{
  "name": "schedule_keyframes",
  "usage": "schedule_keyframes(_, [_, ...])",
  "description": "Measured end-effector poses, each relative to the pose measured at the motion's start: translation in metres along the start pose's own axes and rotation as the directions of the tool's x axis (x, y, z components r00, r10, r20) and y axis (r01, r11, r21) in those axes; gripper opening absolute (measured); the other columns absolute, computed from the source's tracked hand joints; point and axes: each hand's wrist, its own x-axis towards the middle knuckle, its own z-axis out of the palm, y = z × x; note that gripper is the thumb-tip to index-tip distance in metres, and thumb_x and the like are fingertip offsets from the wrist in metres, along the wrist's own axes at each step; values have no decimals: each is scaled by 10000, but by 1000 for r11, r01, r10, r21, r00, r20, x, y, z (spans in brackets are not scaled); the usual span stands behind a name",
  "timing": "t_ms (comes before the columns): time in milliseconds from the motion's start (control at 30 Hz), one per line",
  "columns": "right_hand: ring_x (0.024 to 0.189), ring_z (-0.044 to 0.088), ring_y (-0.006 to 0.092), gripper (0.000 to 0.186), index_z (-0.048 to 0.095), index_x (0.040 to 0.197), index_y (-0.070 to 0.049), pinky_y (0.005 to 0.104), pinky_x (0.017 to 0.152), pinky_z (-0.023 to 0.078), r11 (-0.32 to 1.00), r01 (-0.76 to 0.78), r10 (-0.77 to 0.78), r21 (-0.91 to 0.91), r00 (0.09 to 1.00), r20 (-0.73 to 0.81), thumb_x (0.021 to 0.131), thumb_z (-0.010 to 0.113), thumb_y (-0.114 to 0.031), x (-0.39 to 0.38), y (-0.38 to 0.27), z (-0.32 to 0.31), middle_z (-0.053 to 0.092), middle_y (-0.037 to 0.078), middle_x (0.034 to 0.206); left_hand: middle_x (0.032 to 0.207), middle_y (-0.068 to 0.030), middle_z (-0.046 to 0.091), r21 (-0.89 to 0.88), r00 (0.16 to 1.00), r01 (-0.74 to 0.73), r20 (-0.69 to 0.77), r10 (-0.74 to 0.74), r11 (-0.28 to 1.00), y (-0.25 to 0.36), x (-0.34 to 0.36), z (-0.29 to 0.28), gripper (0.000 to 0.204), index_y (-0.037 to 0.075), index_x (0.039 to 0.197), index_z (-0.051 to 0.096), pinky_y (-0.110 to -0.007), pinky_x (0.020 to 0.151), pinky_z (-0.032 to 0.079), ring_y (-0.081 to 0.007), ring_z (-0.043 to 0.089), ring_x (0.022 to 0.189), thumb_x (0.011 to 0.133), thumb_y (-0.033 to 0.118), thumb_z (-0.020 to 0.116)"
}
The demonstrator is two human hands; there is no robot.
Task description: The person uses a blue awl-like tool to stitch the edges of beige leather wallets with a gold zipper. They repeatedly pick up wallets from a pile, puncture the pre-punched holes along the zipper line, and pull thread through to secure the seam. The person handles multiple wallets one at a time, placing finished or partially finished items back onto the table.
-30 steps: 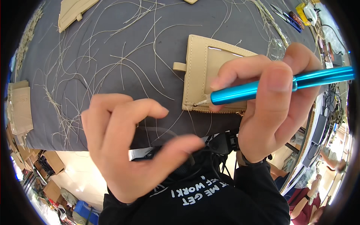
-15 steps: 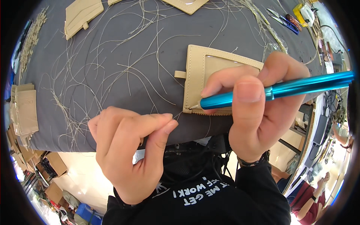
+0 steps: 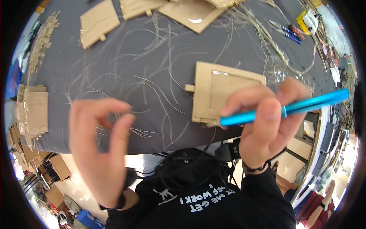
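My right hand [image 3: 263, 126] is closed round a shiny blue pen-shaped tool [image 3: 316, 104], its left end over the lower edge of a beige card holder [image 3: 204, 93]. That holder has a clear window, a stitched border and a small tab on its left side; my fingers cover its lower right part. Away to the left, blurred by motion, my left hand [image 3: 95, 141] hovers above loose pale threads [image 3: 143, 132]. Its thumb and forefinger are curled toward each other with a small gap between their tips, and nothing shows between them.
More beige holders [image 3: 101, 24] lie along the far side of the grey-covered table [image 3: 126, 68]. A stack of beige pieces [image 3: 36, 110] sits at the left edge. Blue-handled scissors [image 3: 291, 34] and a yellow-and-white item [image 3: 308, 22] are at far right. Another person's arm [image 3: 324, 202] shows lower right.
My left hand has moved left, away from the holder's corner, and its pinched fingertips have parted. My right hand and the blue tool have shifted slightly right and down in the picture.
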Motion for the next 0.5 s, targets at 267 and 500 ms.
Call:
schedule_keyframes(267, [561, 589, 124, 257, 304, 959, -50, 376, 837, 466, 744, -356, 287, 565, 935, 210, 853, 538, -47, -16, -15, 6, 596, 152, 716, 609, -10, 441, 294, 959, 43, 256, -122, 955, -64, 134, -53, 523, -45, 833, 576, -235, 538, 339, -101, 429, 595, 826, 477, 540])
schedule_keyframes(500, [474, 558, 153, 141, 313, 978, -80, 404, 926, 406, 813, -293, 289, 503, 953, 89, 924, 433, -131, 6, 3, 4, 580, 117, 673, 701, -19, 528, 481, 834, 116, 428, -349, 869, -98, 193, -30, 546, 26, 795, 580, -220, 510, 367, -72, 478, 613, 724, 566, 622])
